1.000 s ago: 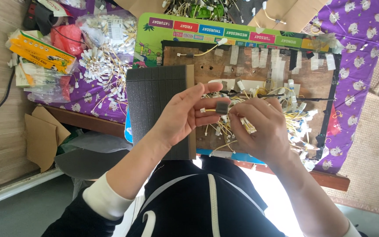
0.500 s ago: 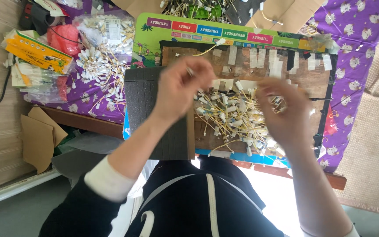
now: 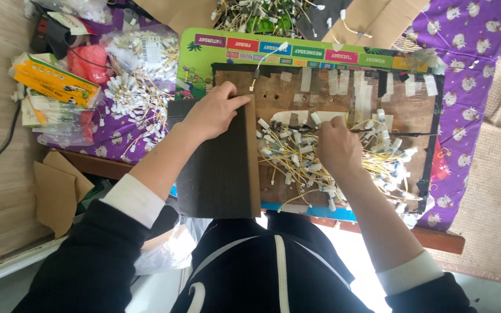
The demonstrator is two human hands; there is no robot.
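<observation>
Hands work over a brown wooden board (image 3: 273, 87) littered with short yellow wires tipped with white connectors (image 3: 297, 156). Nearest the camera, black sleeves with white cuffs run up from 6 o'clock. The left hand (image 3: 213, 113) lies flat on the top edge of a dark upright box (image 3: 218, 165), fingers together and pointing toward 3 o'clock, thumb side pressed to the box's tan edge. The right hand (image 3: 334, 148), the nearer of the two to the wires, sits in the heap with fingers curled together; whether they pinch a wire cannot be told. Most of the pile spreads from that hand toward 3 o'clock, strands lying roughly left to right. Farther off, at 10 o'clock, a second heap of connectors (image 3: 137, 93) rests on purple patterned cloth (image 3: 471, 35), beside yellow packets (image 3: 53, 81). At 12 o'clock, a green printed mat (image 3: 204, 58) borders the board
</observation>
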